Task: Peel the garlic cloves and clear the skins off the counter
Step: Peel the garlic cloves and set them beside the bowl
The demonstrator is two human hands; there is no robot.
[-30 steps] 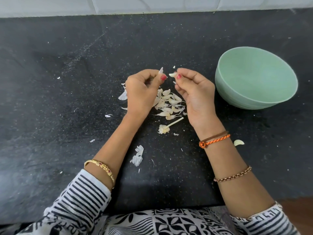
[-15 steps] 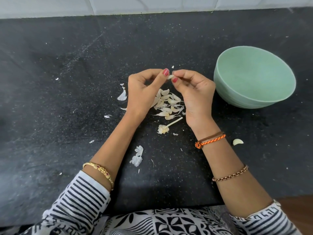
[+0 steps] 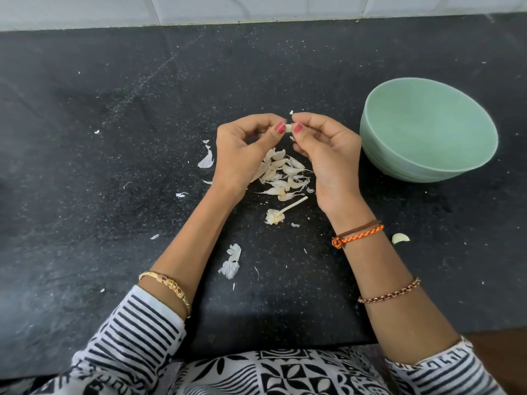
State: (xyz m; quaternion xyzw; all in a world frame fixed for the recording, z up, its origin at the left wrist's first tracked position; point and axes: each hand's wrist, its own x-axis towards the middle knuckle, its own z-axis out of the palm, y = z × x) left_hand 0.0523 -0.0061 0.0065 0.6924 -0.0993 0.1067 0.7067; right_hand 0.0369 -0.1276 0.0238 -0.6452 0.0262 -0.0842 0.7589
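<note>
Garlic skins, nearest: thin white papery skin scraps (image 3: 230, 262) lie on the black speckled stone counter (image 3: 85, 166) between the forearms.
Stem: pale dry garlic stalk with root end (image 3: 278, 213) lies just beyond.
Pile: heap of small cream garlic cloves (image 3: 281, 173) sits under the hands.
Hands: left hand (image 3: 242, 149) and right hand (image 3: 328, 155) pinch one small cream clove (image 3: 288, 128) between thumbs and forefingers.
Handling: likely light, firm, slippery once bare; skin tears easily; hold at the tips.
Bowl: pale green round bowl (image 3: 427, 132) stands right.

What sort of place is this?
Probably a home kitchen: a dark speckled stone counter against a white tiled wall, with garlic cloves and a green bowl on it.
</note>
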